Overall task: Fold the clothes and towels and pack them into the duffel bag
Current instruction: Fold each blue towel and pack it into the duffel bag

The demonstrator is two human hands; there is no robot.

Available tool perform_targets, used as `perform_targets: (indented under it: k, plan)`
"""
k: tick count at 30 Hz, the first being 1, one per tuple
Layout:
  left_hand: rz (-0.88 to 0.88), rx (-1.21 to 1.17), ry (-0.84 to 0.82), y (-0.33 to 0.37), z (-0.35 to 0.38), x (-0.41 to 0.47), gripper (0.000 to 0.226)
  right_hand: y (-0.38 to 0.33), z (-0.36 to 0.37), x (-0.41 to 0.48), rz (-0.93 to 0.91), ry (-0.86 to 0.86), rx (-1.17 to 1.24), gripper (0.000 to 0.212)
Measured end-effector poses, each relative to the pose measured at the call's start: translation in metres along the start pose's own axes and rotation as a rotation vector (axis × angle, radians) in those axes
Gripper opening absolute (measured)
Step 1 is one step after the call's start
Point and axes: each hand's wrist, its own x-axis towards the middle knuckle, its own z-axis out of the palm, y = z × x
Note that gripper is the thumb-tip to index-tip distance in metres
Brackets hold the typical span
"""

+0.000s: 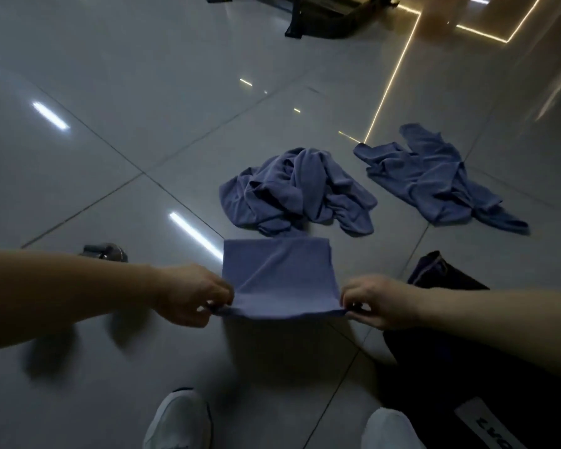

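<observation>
Head cam: folded blue cloth (277, 273) pinched at both near corners

We see the left hand (191, 294) clamped on the cloth's near-left corner, fingers curled, thumb and fingertips pinching the fabric. The right hand (374, 301) does the same on the near-right corner. The hands are well apart, with the near edge stretched between them and sagging a little in the middle.

The cloth is a neat rectangle, centre frame. Its near edge is lifted off the floor (110, 92), with a shadow on the tiles under it. We cannot tell if the far edge touches the floor.

Just beyond the cloth's far edge lies a crumpled blue cloth (295, 192), bunched and unfolded. Farther right, apart from it, a blue garment (434, 176) lies spread out but wrinkled.

A dark bag (450, 277) sits on the floor at near right, just behind the right forearm. More dark fabric with a white label (489, 429) fills the near-right corner; the lettering is only partly legible.

Two white shoes (178, 419) show at the near edge. A small grey object (104, 252) sits beyond the left forearm, too blurred to identify. A lit strip (392, 76) runs along the floor at far right, and dark furniture legs (321, 17) stand at the far edge.
</observation>
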Motion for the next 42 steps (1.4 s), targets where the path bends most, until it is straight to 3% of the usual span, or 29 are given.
perform_targets:
  k: [4,13,22,24,26,28,31,34,38,42]
  plan:
    - [0.036,-0.047,-0.206,0.011,0.032,0.013,0.026,-0.001,0.046,-0.004,-0.029,-0.143,0.036,0.012]
    - [0.096,-0.028,-0.402,0.033,0.085,0.047,0.043,-0.007,0.106,-0.005,-0.104,-0.331,0.091,0.017]
    - [0.185,-0.012,-0.207,0.048,0.128,0.051,0.039,-0.020,0.139,-0.001,-0.072,-0.406,0.060,0.029]
    - [0.198,-0.062,-0.197,0.048,0.122,0.053,0.040,-0.021,0.134,0.006,0.071,-0.410,0.132,0.033]
    - [0.105,-0.135,-0.214,0.044,0.107,0.061,0.039,-0.011,0.126,0.023,0.293,-0.295,0.250,0.024]
    - [-0.130,-0.185,-0.109,0.027,0.095,0.070,0.033,0.010,0.119,0.049,0.539,-0.090,0.334,0.012]
    - [-0.508,-0.184,0.139,-0.025,0.089,0.079,0.020,0.051,0.103,0.085,0.909,0.185,0.457,0.010]
    - [-0.694,-0.198,0.252,-0.072,0.079,0.080,0.017,0.082,0.088,0.111,1.162,0.313,0.569,0.020]
    - [-0.607,-0.052,0.368,-0.091,0.068,0.086,0.031,0.094,0.085,0.130,1.356,0.433,0.686,0.025]
    - [-0.439,0.030,0.233,-0.076,0.075,0.102,0.056,0.096,0.091,0.133,1.329,0.380,0.649,0.021]
